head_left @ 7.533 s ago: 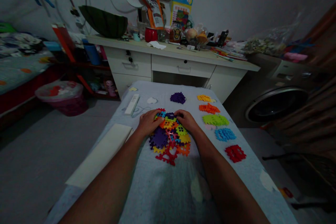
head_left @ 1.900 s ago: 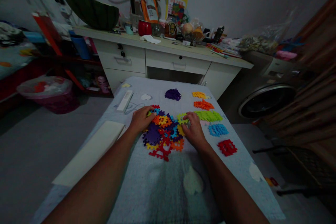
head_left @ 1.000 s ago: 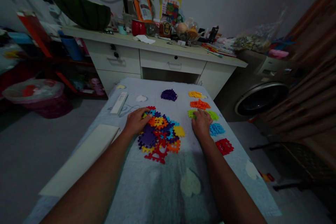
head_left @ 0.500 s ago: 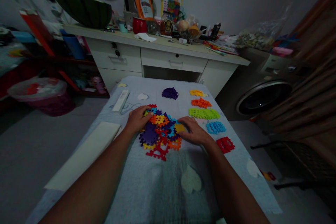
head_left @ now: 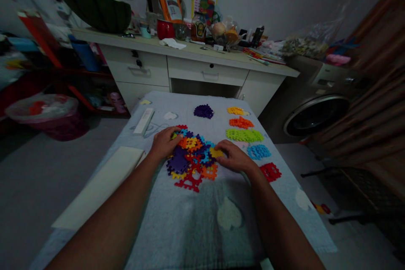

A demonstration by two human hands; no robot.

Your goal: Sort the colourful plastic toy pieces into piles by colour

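Note:
A mixed heap of notched plastic building pieces (head_left: 179, 161) in red, purple, blue, orange and yellow lies mid-table. My left hand (head_left: 164, 142) rests at the heap's left upper edge, its thumb and fingers closed about a yellow-green piece (head_left: 174, 135) that is partly hidden. On the right side, a yellow piece (head_left: 216, 152) sits between the thumb and fingers of my right hand (head_left: 233, 155). Sorted groups lie beyond and to the right: purple (head_left: 203, 111), yellow (head_left: 236, 110), orange (head_left: 241, 122), green (head_left: 245, 135), blue (head_left: 258, 152) and red (head_left: 271, 171).
A pale cloth (head_left: 177, 228) covers the table. A long white board (head_left: 98, 187) and a small white box (head_left: 144, 121) lie at the left. Behind stands a cluttered white desk (head_left: 193, 67); a washing machine (head_left: 303, 101) is right, a pink bin (head_left: 60, 122) left.
The whole view has shifted slightly, so everything sits a little further left. Both hands keep nearly the same place at the heap.

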